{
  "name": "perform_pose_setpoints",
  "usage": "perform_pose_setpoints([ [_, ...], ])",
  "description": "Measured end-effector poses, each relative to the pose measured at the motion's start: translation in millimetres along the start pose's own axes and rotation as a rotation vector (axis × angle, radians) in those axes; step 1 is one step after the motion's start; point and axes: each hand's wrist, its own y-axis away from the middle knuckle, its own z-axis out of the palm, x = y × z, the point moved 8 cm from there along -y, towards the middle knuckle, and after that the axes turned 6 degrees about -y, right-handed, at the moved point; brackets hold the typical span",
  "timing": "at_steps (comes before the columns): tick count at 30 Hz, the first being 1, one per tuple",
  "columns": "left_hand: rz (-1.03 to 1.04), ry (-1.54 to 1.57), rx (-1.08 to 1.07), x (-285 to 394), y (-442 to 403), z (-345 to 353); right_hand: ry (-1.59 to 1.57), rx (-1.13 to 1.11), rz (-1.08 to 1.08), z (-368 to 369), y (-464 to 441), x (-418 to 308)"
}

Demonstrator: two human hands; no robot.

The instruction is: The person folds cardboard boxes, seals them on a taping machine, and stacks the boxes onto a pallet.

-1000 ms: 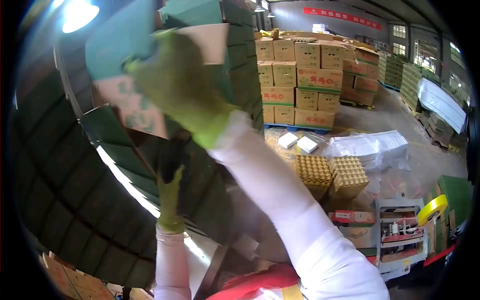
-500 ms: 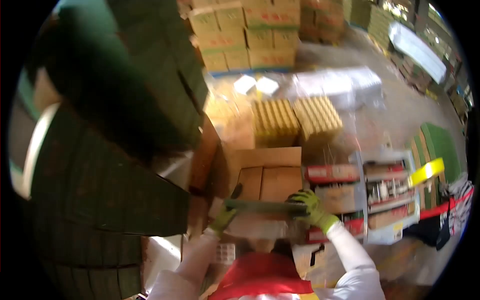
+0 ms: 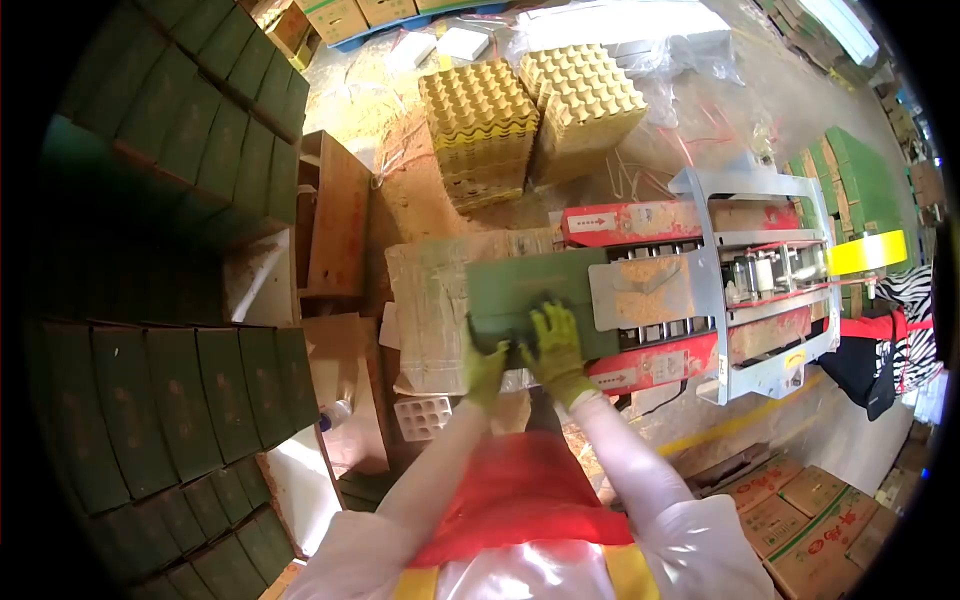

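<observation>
Two stacks of egg trays [image 3: 480, 130] stand side by side on the far floor. Beyond them, to the left, lie two white blocks [image 3: 463, 43], with cartons [image 3: 337, 18] on a blue pallet [image 3: 375, 33] farther left; to the right is a plastic-covered white pile [image 3: 630, 30]. A striped cloth [image 3: 916, 362] adjoins a black bag [image 3: 860, 367] at right. Printed cartons sit near right [image 3: 800, 520].

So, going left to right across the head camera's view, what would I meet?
Stacked dark green cardboard boxes, a brown rectangular box, a single green cardboard box, a pale grey metal frame, a round yellow tape roll.
</observation>
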Motion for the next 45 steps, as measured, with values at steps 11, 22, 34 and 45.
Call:
perform_pose_setpoints([
  [11, 0.089, -0.483, 0.276, 245.1, 87.1, -244.4, -0.614, 0.328, -1.123, -232.2, -82.9, -496.7],
  [22, 0.634, 0.182, 0.622, 321.6, 142.4, -427.8, -0.885, 0.271, -1.098, -296.0, -51.9, -646.2],
  [34, 0.559, 0.014, -0.118, 296.5, 31.9, -250.1, -0.574, 0.046, -0.739, -261.9, -48.6, -254.4],
  [45, 0.057, -0.152, 0.227, -40.0, -56.0, -89.7, -0.129, 0.488, -0.144, -175.6, -110.9, -48.2],
])
